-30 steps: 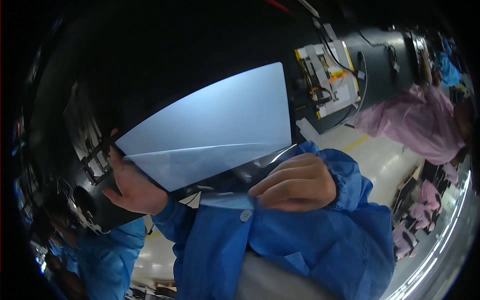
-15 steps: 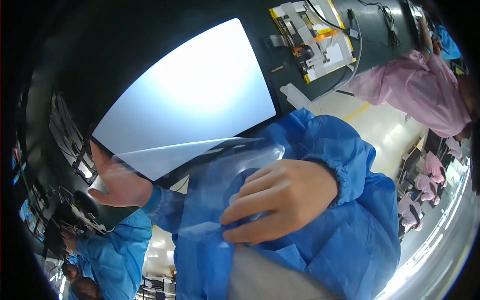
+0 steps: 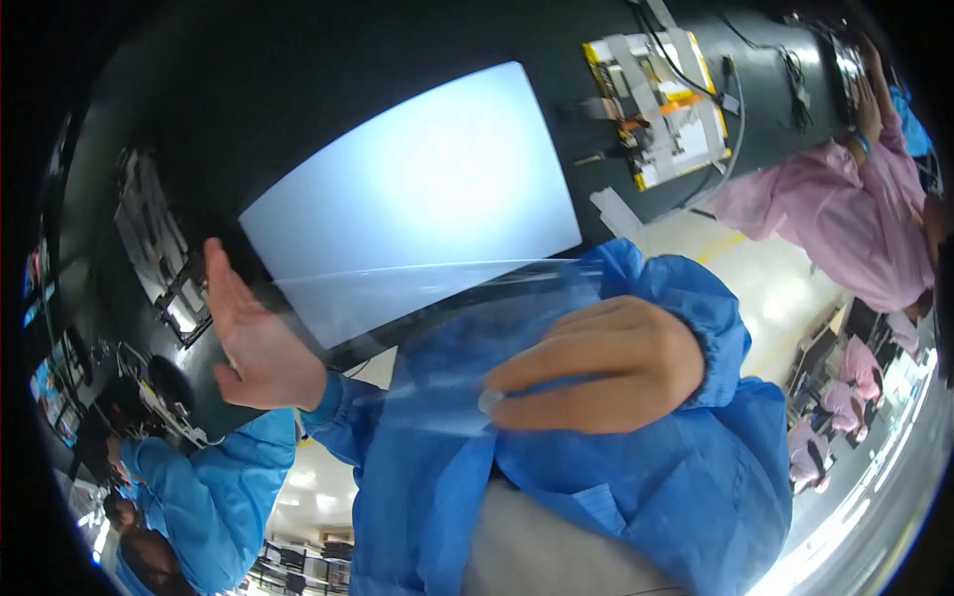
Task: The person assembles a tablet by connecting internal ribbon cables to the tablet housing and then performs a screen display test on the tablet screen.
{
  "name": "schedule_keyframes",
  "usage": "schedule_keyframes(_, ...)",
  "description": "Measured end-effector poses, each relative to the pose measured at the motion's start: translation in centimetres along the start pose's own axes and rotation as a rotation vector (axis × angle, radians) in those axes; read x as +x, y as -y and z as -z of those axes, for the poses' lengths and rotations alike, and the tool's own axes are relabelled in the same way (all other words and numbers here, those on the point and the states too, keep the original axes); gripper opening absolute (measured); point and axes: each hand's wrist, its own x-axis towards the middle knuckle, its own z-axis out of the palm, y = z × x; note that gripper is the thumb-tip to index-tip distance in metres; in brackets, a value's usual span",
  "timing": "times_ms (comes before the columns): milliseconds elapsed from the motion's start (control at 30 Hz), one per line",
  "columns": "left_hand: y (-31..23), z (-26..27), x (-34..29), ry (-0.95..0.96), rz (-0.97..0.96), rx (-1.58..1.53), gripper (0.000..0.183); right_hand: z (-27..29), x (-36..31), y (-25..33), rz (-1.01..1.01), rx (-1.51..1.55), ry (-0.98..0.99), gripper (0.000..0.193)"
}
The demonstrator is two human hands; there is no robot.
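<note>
A large panel [image 3: 427, 189], glowing white, lies on the dark table in front of me. Over its near edge and my blue gown stretches a sheet of clear plastic film [image 3: 442, 298], bowed and partly see-through. My right hand [image 3: 616, 368] pinches the film's near edge at a small pale tab [image 3: 490, 400]; those fingers are a little blurred. At the panel's left corner, my left hand [image 3: 263, 348] is open, fingers stretched out and thumb apart. The film's left end comes up to that hand; whether they touch I cannot tell.
Right of the panel sits a yellow-edged board [image 3: 715, 74] with taped electronic parts and cables. A white strip [image 3: 616, 213] lies at the table edge. Dark equipment [image 3: 149, 223] stands left. Co-workers sit on both sides, in a pink sleeve [image 3: 795, 199] and a blue sleeve [image 3: 214, 487].
My right hand has risen slightly toward the panel with the film, its fingers closer together. My left hand's fingers have straightened. The whole view has shifted, moving the panel rightward in it.
</note>
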Motion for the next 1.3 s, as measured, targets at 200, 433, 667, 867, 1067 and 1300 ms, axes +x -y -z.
schedule_keyframes(200,-1.2,1.5,-3.5,0.25,-0.241,0.811,0.06,3.3,2.0,0.6,-0.227,-0.48,-0.154,0.024)
schedule_keyframes(433,-2.3,-0.9,-4.3,0.075,-0.34,1.036,0.035,1.8,4.7,-1.0,-0.162,-0.88,-0.302,0.034)
schedule_keyframes(667,-5.1,-4.9,-3.7,0.633,-0.435,0.777,0.043,-2.3,7.3,0.6,-0.2,-0.555,-0.078,0.036)
schedule_keyframes(867,-2.0,-0.4,-2.9,0.166,-0.239,0.641,0.037,8.1,4.0,-0.3,-0.358,-0.812,0.063,0.022)
schedule_keyframes(1067,-0.3,-0.1,-3.8,-0.016,-0.061,0.613,0.048,10.4,3.9,-5.3,-0.659,-0.308,0.039,0.019)
schedule_keyframes(1300,-0.8,-0.5,-4.3,-0.032,-0.054,0.632,0.052,8.3,4.5,-4.5,-0.795,-0.156,0.029,0.014)
